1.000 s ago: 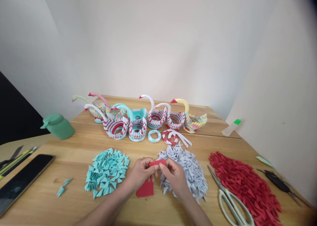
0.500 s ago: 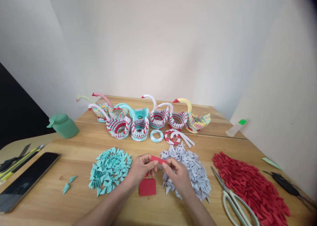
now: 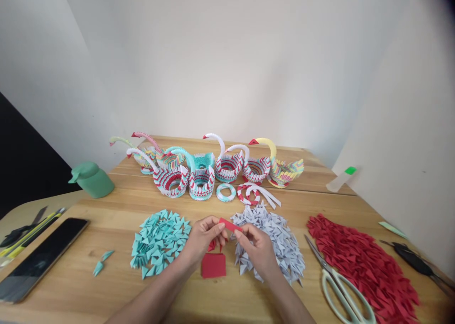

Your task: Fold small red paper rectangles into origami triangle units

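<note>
A narrow folded strip of red paper is stretched between my two hands over the table. My left hand pinches its left end, and my right hand pinches the right end. Just below lies a stack of red paper rectangles, with some small red folded pieces behind it, partly hidden by my left fingers. Left of my hands spreads a heap of teal folded paper triangles. A heap of pale grey-lilac triangles lies behind and beside my right hand.
Several folded-paper swans stand at the back, with a teal-and-white paper ring before them. On the right are red triangles and scissors. A phone, a green lidded container and two loose teal pieces are on the left.
The red strip now slants slightly more, its right end lower. Both hands keep their pinch on it. The whole view has shifted slightly.
</note>
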The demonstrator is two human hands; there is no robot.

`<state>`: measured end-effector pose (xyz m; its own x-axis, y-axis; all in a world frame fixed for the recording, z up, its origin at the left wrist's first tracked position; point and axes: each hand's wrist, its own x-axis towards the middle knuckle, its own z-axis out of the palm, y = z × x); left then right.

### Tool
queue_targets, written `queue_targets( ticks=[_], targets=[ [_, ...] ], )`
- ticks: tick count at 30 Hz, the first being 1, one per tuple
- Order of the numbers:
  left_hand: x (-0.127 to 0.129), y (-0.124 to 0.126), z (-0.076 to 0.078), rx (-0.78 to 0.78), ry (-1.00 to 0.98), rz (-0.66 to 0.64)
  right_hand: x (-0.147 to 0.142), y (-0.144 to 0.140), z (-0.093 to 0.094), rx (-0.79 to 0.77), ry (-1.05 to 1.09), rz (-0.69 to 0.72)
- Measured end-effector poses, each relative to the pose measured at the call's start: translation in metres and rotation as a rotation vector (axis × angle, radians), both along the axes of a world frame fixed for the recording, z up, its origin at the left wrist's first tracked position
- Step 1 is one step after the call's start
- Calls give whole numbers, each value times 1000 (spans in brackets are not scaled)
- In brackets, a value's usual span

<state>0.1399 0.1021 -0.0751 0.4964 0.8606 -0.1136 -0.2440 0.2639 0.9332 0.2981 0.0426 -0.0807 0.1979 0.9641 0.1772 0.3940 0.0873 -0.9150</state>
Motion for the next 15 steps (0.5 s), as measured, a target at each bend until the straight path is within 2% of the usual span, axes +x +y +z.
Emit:
queue_targets(
  ticks=[9, 11, 13, 15],
  targets=[
    [5, -4, -4, 10, 19, -36, -2, 3, 2, 5, -20, -1],
    [4, -3, -3, 15, 38, -14, 0, 0, 15, 13, -8, -44],
    [2, -2, -4, 10, 43, 15, 2, -13, 35, 44, 3, -101],
    [1, 0, -6, -1, 40, 29, 4, -36, 58, 77, -19, -21]
  ],
)
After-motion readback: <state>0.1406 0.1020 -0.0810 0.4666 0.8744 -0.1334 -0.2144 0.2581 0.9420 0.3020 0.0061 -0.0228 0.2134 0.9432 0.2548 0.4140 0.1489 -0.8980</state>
